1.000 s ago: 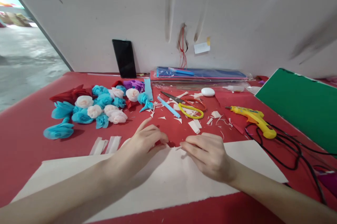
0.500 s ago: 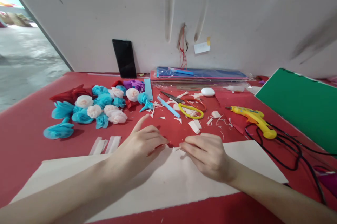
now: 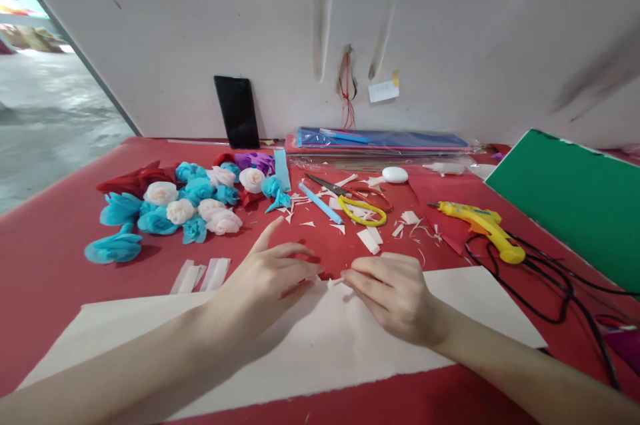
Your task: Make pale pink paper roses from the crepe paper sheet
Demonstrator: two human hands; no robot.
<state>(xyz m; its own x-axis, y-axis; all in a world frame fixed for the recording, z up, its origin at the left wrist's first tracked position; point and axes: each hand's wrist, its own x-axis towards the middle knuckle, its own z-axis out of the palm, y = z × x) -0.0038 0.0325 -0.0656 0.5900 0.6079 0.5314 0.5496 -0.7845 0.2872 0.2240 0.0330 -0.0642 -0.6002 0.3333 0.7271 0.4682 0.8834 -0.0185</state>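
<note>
A wide cream paper sheet (image 3: 320, 358) lies on the red table before me. My left hand (image 3: 273, 282) bends over its far edge. Its index fingertip presses at that edge with the thumb mostly hidden below, while the other fingers are spread and one sticks up. Facing it, my right hand (image 3: 393, 298) is closed in a pinch on a thin cream paper roll (image 3: 339, 281) at the same edge. Between the fingertips the paper edge looks crumpled. Two pale folded strips (image 3: 216, 273) lie behind my left wrist.
Blue, white, red and purple paper flowers (image 3: 197, 190) cluster at left. Scissors (image 3: 367, 210), a light-blue pen (image 3: 321, 203) and paper scraps lie behind my hands. At right are a yellow glue gun (image 3: 475, 222) with black cord and a green board (image 3: 575, 205). A phone (image 3: 237, 112) leans on the wall.
The fingers of my left hand have lifted and spread a little. My right hand stays in place with its pinch, and the sheet lies nearly as before.
</note>
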